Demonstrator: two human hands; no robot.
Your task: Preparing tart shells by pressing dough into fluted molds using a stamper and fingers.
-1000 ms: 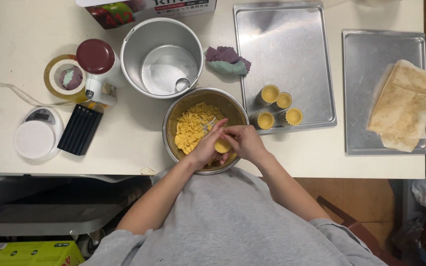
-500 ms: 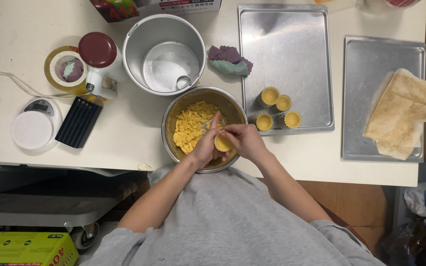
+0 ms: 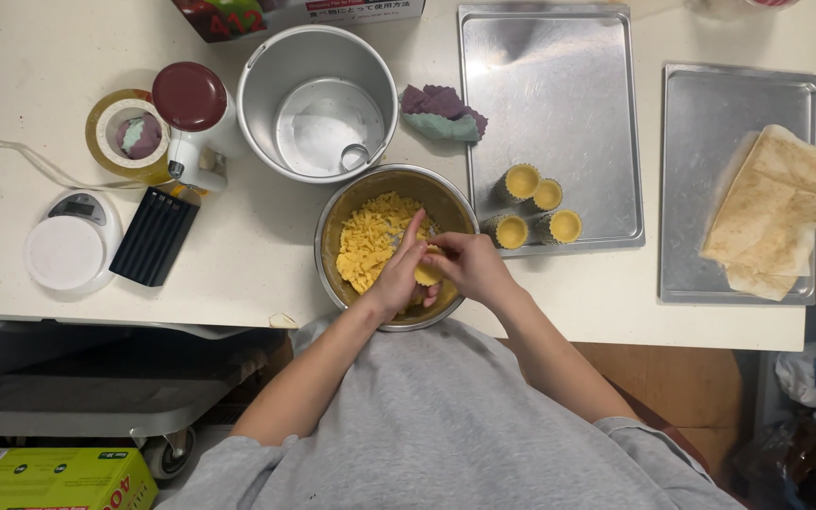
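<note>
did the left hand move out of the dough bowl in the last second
No. The left hand stays over the metal bowl, against the right hand, both on a small yellow piece.

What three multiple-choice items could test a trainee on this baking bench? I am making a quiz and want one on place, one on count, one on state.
1. Where do the small dough-lined tart moulds stand?
A. on the left steel baking tray
B. in the tall steel pot
C. on the white round kitchen scale

2. How many lined moulds stand there?
A. two
B. four
C. six

3. What is in the left hand and right hand?
A. nothing
B. a spoon
C. a small yellow dough-filled piece held over the round metal bowl of yellow dough bits

Answers: 1 A, they sit at that tray's lower left corner; 2 B, four yellow cups in a cluster; 3 C, both hands close around it above the bowl.
</note>
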